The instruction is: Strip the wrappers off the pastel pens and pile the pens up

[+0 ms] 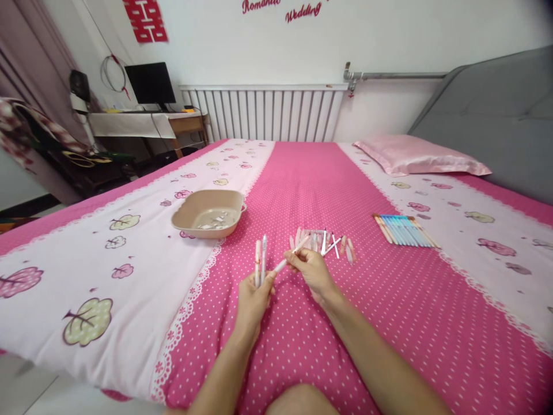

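My left hand (254, 295) is closed around two slim pale pens (260, 259) that stand upright above its fingers. My right hand (311, 270) pinches a third pen (290, 256), held at a slant with its lower tip pointing toward the left hand. Just beyond my right hand lies a loose pile of pens and pen parts (326, 241) on the pink dotted bedspread (328, 190).
A beige basin (209, 214) with small scraps inside sits to the left on the bed. A neat row of blue and orange pens (405, 230) lies at right. A pink pillow (417, 154) and grey headboard (496, 115) are far right; radiator (263, 112) and desk (147, 122) stand behind.
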Motion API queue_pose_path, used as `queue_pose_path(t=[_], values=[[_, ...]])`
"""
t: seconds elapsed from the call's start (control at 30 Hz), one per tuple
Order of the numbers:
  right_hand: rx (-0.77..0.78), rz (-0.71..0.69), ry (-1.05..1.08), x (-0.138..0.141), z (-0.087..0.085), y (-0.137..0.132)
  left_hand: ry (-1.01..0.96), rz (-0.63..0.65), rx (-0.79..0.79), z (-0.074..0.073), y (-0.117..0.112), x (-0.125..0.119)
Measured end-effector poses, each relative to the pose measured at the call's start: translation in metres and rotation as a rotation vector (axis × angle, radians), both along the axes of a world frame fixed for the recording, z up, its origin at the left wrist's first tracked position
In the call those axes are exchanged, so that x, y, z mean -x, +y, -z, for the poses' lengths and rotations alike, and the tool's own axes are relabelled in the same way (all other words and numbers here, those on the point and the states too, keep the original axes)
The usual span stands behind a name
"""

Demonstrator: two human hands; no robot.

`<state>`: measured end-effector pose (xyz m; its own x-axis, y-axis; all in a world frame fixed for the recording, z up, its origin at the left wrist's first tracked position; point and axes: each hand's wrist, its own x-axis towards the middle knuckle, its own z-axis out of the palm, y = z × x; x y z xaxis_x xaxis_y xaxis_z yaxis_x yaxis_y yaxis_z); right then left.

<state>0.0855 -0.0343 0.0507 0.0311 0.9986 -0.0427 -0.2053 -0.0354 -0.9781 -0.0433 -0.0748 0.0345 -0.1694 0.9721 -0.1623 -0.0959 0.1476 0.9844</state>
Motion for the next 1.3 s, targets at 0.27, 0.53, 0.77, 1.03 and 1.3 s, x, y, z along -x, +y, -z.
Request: queue_pose_path(t=[0.27,0.53,0.77,1.03,1.3], values=[[0.014,-0.075,0.035,-0.003,-0.001,0.003,-0.016,0.050,0.037,-0.001,-0.001,0.001],[0.028,-0.135,0.127,-0.006,-0.001,0.003,-0.170,0.156,0.137,-0.003,0.001,0.003],[0.037,-0.092,0.201,-0.008,0.003,0.007,-0.137,0.093,0.084,-0.010,0.000,0.003],[0.033,-0.047,0.197,-0.009,0.003,0.007,-0.011,-0.055,-0.012,-0.010,0.000,0.005],[0.022,-0.035,0.194,-0.007,0.003,0.007,0.072,-0.106,-0.065,-0.010,0.000,0.003]])
